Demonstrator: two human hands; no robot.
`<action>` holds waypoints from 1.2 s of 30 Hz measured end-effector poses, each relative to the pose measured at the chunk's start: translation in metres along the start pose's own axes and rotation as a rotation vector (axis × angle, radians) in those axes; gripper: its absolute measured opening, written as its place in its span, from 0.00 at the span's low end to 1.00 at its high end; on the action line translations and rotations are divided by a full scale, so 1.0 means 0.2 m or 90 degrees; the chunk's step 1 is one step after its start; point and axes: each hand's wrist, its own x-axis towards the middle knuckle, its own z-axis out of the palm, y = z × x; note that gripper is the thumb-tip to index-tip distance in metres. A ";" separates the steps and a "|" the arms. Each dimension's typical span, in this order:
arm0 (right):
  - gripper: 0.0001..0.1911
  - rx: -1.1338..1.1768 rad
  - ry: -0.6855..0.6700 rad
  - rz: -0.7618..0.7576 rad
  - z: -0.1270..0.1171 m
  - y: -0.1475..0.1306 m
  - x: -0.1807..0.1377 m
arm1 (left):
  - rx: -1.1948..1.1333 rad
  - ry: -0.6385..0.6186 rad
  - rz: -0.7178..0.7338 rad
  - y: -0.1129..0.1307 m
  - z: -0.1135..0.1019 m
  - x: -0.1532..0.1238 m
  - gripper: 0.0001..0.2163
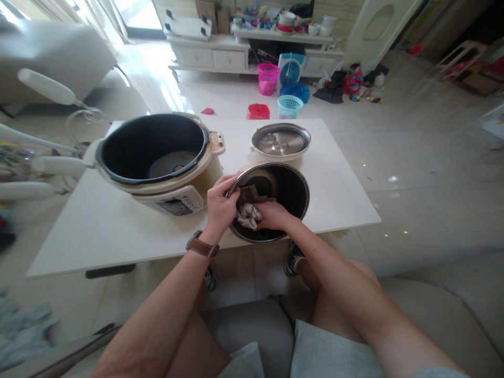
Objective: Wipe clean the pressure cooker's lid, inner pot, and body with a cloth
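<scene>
A flat white rectangular table (331,194) stood before the seated person. On its left was a cream, rounded electric cooker body (173,185) with a black interior, open at the top. Right of it, at the near edge, was the dark round metal inner pot (293,194), its mouth facing up. Just beyond the pot lay a round cream lid with a silvery metal underside (281,142), face up. The person's left hand (221,202) was clamped on the pot's left rim; the right hand (271,215), inside the pot, was closed on a crumpled white-and-brown cloth (249,215)
</scene>
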 end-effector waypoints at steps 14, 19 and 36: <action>0.32 -0.024 0.018 0.018 0.01 -0.02 0.00 | 0.008 0.001 -0.003 -0.01 0.00 0.00 0.17; 0.31 -0.022 0.016 0.015 0.01 -0.01 0.00 | -0.002 0.004 0.002 0.00 0.00 0.00 0.17; 0.33 -0.027 0.007 0.027 0.01 -0.02 0.00 | 0.014 -0.002 0.004 0.00 0.00 0.00 0.18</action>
